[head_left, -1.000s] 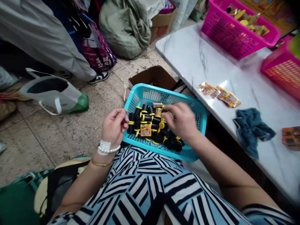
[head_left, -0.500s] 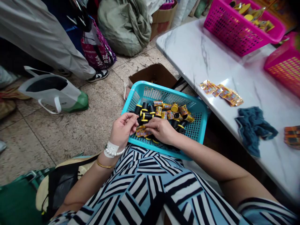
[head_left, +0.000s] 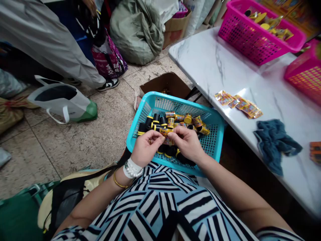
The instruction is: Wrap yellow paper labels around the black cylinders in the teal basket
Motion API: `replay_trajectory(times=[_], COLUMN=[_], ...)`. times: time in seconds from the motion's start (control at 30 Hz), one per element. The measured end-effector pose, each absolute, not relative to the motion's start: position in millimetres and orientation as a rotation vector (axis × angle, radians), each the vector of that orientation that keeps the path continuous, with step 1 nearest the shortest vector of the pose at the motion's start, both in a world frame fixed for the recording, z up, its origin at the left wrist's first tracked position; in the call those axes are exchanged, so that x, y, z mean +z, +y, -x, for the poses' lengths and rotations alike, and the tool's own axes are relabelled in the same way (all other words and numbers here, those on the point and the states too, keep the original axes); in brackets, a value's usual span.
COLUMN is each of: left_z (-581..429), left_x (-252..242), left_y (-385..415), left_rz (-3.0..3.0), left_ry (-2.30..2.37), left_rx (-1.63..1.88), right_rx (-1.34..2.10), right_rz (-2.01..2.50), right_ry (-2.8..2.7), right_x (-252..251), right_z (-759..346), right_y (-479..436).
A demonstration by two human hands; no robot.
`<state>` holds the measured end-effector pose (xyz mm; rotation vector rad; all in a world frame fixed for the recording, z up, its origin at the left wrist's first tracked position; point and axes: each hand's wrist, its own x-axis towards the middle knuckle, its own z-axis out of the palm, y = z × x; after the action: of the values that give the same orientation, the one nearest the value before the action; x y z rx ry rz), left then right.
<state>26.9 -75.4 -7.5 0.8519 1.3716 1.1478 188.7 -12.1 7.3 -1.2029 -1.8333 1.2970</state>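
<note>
A small yellow-orange printed label (head_left: 165,132) is stretched between my two hands over the blue plastic basket (head_left: 220,134). My left hand (head_left: 147,148) pinches its left end between thumb and forefinger. My right hand (head_left: 187,142) is closed in a pinch on the right end. Below and around them in the basket lie small black tubs (head_left: 141,128) with yellow rims. Several similar tubs with yellow printed wraps (head_left: 197,121) are at the basket's far side. Some tubs are hidden behind my hands.
Right of the basket stands a marble-patterned table (head_left: 200,53) with a strip of printed labels (head_left: 242,103), a blue cloth (head_left: 273,144) and a pink basket (head_left: 250,40). An open cardboard box (head_left: 165,83) sits beyond. A white-and-green bag (head_left: 67,103) and a person's leg (head_left: 62,50) are at left.
Both hands have moved rightward over the basket. The label, earlier mainly at my right hand's fingers, is now held up between both hands. The whole view has shifted slightly.
</note>
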Motion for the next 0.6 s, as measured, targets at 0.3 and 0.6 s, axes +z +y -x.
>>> replay_trajectory(times=[0.3,0.6], left_z=[-25.5,-9.4], left_x=[-5.4,-22.5], left_y=[-78.9,-68.8], left_rz=[-0.733,-0.790], left_ry=[1.413,1.403], left_rx=[1.326,1.204], right_rx=[1.162,1.238], right_rz=[1.176,0.951], right_ry=[-1.917,-2.177], right_x=[1.2,-17.1], right_z=[-183.9,-173.7], right_y=[-14.3,-24.8])
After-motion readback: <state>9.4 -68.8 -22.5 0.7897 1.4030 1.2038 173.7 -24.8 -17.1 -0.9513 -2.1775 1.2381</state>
